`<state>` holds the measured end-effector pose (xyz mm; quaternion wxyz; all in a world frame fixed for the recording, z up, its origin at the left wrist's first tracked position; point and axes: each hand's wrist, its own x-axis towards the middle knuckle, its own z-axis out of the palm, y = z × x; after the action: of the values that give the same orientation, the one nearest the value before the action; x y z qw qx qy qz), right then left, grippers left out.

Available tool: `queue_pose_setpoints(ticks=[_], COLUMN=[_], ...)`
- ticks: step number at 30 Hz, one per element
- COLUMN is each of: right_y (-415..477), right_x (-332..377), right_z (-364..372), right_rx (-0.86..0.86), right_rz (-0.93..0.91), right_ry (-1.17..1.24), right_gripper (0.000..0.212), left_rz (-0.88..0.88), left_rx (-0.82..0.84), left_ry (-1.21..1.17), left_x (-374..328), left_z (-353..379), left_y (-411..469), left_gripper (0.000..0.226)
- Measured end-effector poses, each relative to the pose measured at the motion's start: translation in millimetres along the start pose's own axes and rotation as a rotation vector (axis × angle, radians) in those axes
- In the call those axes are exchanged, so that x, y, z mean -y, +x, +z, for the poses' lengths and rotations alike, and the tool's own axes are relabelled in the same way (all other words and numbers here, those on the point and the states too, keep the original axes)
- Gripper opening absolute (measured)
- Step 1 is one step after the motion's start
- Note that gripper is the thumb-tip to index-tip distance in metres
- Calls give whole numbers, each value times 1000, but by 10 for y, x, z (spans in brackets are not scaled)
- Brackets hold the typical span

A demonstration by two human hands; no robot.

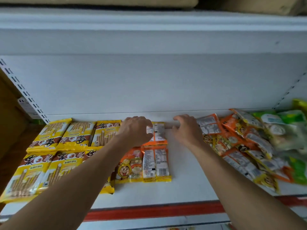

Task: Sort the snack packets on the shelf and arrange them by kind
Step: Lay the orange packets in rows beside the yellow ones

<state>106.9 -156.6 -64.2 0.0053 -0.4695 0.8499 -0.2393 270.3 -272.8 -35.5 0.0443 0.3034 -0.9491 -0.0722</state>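
A rear orange packet lies flat towards the back of the shelf, in the middle of its run. The left hand has its grip closed on the packet's left edge, thumb and fingers pinching it. Directly in front lie the front orange packets, flush with it in one column. The right hand hovers just beside it to the right, over bare shelf, fingers loosely curled and holding nothing.

To the left, yellow packets sit in two tidy rows. To the right, an orange pile of the same kind sprawls unsorted against green packets.

The likeliest risks: the left forearm crosses low over the front rows and could drag them askew. A careless pull at the slanting heap could send packets sliding towards the shelf's red front strip and off it. The held packet could also skew against the one in front as it is seated.

The held packet shows its printed label side up, its long axis running front to back, like the column ahead of it, whose barcode end faces the shelf's front. The packets in the pile lie on diagonals, overlapping.
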Motion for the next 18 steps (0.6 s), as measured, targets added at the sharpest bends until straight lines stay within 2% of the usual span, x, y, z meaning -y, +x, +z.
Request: queue_pose_setpoints(ticks=[4, 9, 11, 15, 18], right_y=[-96, -274, -333, -391, -427], right_x=[-496, -966, -1038, -1092, -1182], right_z=[-225, -315, -297, -347, -424], right_rx=[-102, 142, 145, 8, -119], right_rz=[37, 2, 23, 27, -4], right_ry=[-72, -265, -263, -193, -108], right_gripper=[38, 63, 68, 56, 42], left_rz=[88, 182, 200, 149, 125], left_rx=[11, 72, 79, 110, -40], left_ry=[-119, -197, -215, -76, -1], left_x=[-464, -1002, -1191, -1438, -1482], left_z=[112, 361, 484, 735, 808], left_y=[110, 224, 288, 357, 347], left_gripper=[37, 51, 57, 65, 49])
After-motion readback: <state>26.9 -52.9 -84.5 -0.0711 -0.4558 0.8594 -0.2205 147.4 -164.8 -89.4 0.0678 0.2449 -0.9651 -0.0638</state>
